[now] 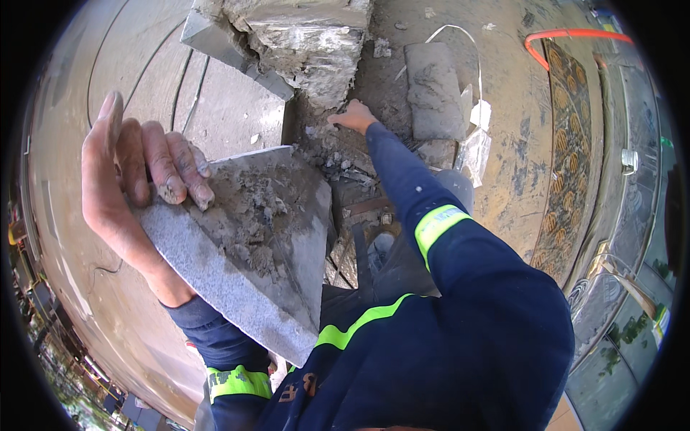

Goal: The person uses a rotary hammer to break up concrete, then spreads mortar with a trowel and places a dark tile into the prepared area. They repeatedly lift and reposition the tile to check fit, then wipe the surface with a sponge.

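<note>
A grey stone slab (215, 280), with crusted mortar over its inner face, stands tilted in front of my body. My left hand (136, 165) is closed over its upper edge, fingertips dusty, with one digit sticking up. Farther off, my right hand (357, 117) reaches to the foot of a broken mortar-covered block (316, 57). Its fingers are partly stretched out, and I see nothing held in them. Loose rubble (345, 161) lies just below that hand. Grey stone facing (237, 57) is still on the block's left side, separated from it by a crack.
A dusty rectangular block (435, 90) lies right of my right hand, beside crumpled clear plastic (474, 154). An orange hose (575, 33) curves over a patterned strip (570, 144) at the right. Dark cables (183, 86) run across the floor at the upper left.
</note>
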Tool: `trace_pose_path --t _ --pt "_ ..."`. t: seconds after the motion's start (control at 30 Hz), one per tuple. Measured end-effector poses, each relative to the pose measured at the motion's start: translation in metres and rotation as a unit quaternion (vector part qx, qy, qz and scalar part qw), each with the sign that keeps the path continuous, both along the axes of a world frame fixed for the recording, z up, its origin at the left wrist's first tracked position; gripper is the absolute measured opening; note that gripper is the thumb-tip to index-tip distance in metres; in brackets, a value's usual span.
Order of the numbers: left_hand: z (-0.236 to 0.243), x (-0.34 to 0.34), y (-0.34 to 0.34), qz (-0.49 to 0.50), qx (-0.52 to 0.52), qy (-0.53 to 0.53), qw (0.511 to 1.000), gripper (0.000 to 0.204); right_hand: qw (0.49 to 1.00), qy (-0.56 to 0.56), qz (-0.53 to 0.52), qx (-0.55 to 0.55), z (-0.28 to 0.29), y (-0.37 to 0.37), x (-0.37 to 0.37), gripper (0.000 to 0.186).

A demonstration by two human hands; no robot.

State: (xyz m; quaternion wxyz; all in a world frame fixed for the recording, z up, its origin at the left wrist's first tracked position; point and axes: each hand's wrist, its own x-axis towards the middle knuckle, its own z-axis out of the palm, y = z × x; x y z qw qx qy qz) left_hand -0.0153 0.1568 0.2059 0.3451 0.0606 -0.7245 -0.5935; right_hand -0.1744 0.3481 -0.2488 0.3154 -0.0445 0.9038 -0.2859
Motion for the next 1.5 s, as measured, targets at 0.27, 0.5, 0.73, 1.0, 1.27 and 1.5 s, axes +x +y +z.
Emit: trace_pose_path --t 0.27,0.5,0.73,1.0,1.27,1.5 --pt "0.004 0.005 0.005 -0.012 0.172 0.017 0.985 0.039 0.976 0.001 -0.218 0.002 0.005 -0.039 0.015 0.05" --pt "0.007 0.011 0.006 0.024 0.199 -0.016 0.98 0.041 0.995 -0.038 -0.059 0.075 -0.044 -0.024 -0.021 0.057" --pt "0.007 0.008 0.0 0.042 0.128 -0.017 0.991 0.041 0.968 -0.081 0.239 -0.004 -0.035 -0.015 0.012 0.053" --pt "0.016 -0.004 0.003 -0.022 0.214 -0.046 0.976 0.035 0.906 -0.148 0.374 0.132 0.101 0.06 0.063 0.045" --pt "0.008 -0.01 0.0 0.006 0.155 -0.025 0.988 0.033 0.927 0.209 0.311 -0.027 0.033 -0.015 0.041 0.036" --pt "0.001 0.003 -0.005 -0.019 0.173 0.013 0.985 0.037 0.917 0.267 0.294 -0.042 -0.015 -0.025 0.055 0.022"
